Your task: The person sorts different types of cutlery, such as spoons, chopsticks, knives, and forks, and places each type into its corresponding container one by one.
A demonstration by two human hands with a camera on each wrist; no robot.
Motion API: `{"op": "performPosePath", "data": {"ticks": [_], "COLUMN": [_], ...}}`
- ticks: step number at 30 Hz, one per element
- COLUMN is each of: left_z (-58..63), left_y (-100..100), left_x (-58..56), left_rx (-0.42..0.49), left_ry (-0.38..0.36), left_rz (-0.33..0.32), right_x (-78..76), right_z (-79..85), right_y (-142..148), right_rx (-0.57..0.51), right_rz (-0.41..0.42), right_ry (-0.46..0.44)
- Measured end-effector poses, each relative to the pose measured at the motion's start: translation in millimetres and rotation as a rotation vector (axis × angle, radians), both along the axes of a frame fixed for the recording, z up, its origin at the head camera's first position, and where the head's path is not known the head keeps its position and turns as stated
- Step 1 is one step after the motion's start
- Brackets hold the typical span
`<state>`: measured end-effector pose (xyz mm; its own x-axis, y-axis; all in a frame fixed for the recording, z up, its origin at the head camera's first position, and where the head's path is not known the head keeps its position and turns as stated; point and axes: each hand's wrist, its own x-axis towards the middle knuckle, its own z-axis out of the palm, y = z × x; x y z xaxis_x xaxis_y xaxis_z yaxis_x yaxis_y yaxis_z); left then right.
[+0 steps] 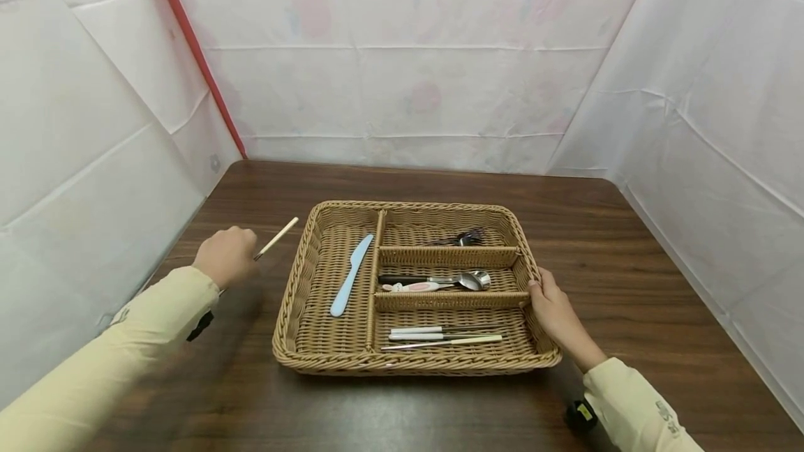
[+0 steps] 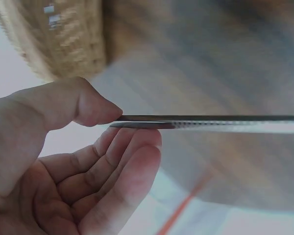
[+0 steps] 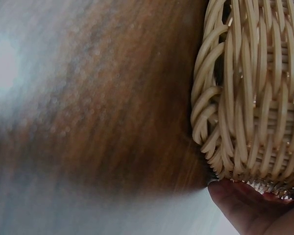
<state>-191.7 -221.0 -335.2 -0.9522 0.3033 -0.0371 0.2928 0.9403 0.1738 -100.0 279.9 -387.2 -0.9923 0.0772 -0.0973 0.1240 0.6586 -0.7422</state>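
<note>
Left of the wicker cutlery tray (image 1: 370, 366), my left hand (image 1: 226, 257) pinches a chopstick (image 1: 280, 235) above the table. Its cream end points up toward the tray. The left wrist view shows the chopstick's metal part (image 2: 230, 125) leaving the thumb and fingertips, with a textured tip. My right hand (image 1: 555, 309) grips the tray's right rim, its thumb on top; the other fingers are mostly hidden below. Inside the tray lie a light blue knife (image 1: 352, 277) in the left compartment, forks (image 1: 465, 238) at the back, spoons (image 1: 471, 281) in the middle and several chopsticks (image 1: 474, 340) in front.
The tray stands on a dark wooden table (image 1: 389, 410). White sheets (image 1: 402, 54) hang behind and along both sides. A red strip (image 1: 195, 51) runs down the back left corner to the table's far edge.
</note>
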Motion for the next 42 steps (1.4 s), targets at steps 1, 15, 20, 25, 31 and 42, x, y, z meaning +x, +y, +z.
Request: {"op": "performPosePath", "data": {"ticks": [1,15,20,25,31,42], "left_z": [6.2,51.4,47.4,43.4,23.2,7.9], "left_y": [4.4,98.5,135.3,174.7,212.8,245.0], "left_x": [0.8,33.0,45.7,55.9,64.0,63.3], "left_rx": [0.0,0.037,0.05,0.07,-0.008,-0.104], "left_ry": [0.015,0.146,0.207,0.135,0.058,0.055], "left_rz": [-0.011,-0.253,-0.381,-0.509,-0.651,-0.757], "right_x": [0.1,0.1,1.6,2.3,-0.4,-0.2], "right_z": [0.3,-2.1,-1.3,-0.6,-2.2,0.3], "right_y": [-0.2,1.2,1.5,2.7,0.8,0.5], "right_rx": [0.002,-0.026,-0.031,-0.013,-0.017,-0.015], "right_rz": [-0.002,-0.008,0.002,-0.008,-0.016,-0.021], "right_ry": [-0.002,-0.002,-0.021,-0.016,-0.01,-0.021]}}
